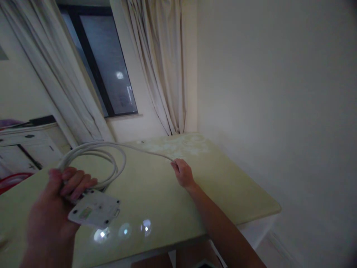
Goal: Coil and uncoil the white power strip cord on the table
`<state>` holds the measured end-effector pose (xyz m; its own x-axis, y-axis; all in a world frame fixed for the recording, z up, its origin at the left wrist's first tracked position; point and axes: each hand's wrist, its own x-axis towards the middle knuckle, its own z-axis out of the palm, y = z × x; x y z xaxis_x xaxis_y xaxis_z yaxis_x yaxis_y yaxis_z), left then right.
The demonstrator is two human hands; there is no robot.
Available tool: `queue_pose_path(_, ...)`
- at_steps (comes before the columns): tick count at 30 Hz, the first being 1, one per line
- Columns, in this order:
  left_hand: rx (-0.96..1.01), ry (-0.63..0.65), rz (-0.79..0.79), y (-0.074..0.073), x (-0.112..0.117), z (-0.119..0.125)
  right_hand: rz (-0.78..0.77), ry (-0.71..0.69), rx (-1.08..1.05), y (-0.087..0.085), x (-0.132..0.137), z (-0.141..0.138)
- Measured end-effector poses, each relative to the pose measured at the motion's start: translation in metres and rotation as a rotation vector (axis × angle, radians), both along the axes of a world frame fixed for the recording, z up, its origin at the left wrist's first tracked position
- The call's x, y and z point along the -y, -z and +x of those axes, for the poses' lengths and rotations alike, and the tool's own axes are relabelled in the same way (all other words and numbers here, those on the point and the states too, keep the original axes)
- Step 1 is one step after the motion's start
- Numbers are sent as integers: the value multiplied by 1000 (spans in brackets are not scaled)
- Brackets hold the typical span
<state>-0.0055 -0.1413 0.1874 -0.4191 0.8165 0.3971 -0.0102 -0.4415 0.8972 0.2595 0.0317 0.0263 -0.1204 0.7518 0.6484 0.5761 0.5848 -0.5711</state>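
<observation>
My left hand (60,197) is closed around a white power strip (95,210) and the coiled loops of its white cable (111,158), held just above a pale green table (237,193). The strip's underside faces up, showing a label and small feet. The cable runs from the coil to the right across the tabletop. Farther out over the table, my right hand (182,173) pinches this cable near its far stretch, fingers pressed together.
The table sits in a room corner against a plain wall (273,93). Beige curtains (164,63) frame a dark window (103,63) behind it. A white cabinet (25,145) and something red (11,180) lie at the far left.
</observation>
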Motion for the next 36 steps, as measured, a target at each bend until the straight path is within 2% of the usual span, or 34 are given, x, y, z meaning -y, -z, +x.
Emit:
queue_pose_path(3,121,19,-7,13,-19,12,-66,-8,97,2,9,-5)
queue_pose_path(5,-32,-29,-70,24,-34,22,-77,-56,246,3,18,-10)
queue_pose_path(7,-337,-102,-140,34,-48,36,-36,-173,441,5,27,-17)
queue_pose_path(9,-730,-166,-217,44,-58,53,39,-347,605,7,36,-24)
queue_pose_path(11,-1113,-167,-318,53,-64,71,123,-456,660,10,42,-30)
queue_pose_path(13,-1385,-70,-367,62,-68,86,212,-421,599,11,44,-33)
queue_pose_path(14,-1461,-17,-364,67,-69,92,264,-377,553,11,42,-32)
queue_pose_path(16,-1493,34,-318,75,-72,96,383,-298,469,9,38,-28)
queue_pose_path(19,-1367,55,-268,81,-74,90,534,-237,371,4,31,-17)
queue_pose_path(23,-1080,367,-304,78,-75,77,624,-192,216,1,33,-11)
queue_pose_path(24,-1017,420,-328,76,-75,74,624,-191,182,1,35,-12)
queue_pose_path(26,-969,439,-370,73,-74,71,607,-199,135,2,37,-17)
queue_pose_path(30,-1123,396,-346,73,-75,68,578,-214,91,4,38,-25)
queue_pose_path(34,-1193,471,-294,72,-71,67,534,-195,76,-3,42,-21)
queue_pose_path(36,-1250,508,-291,68,-68,67,496,-245,151,-9,44,-16)
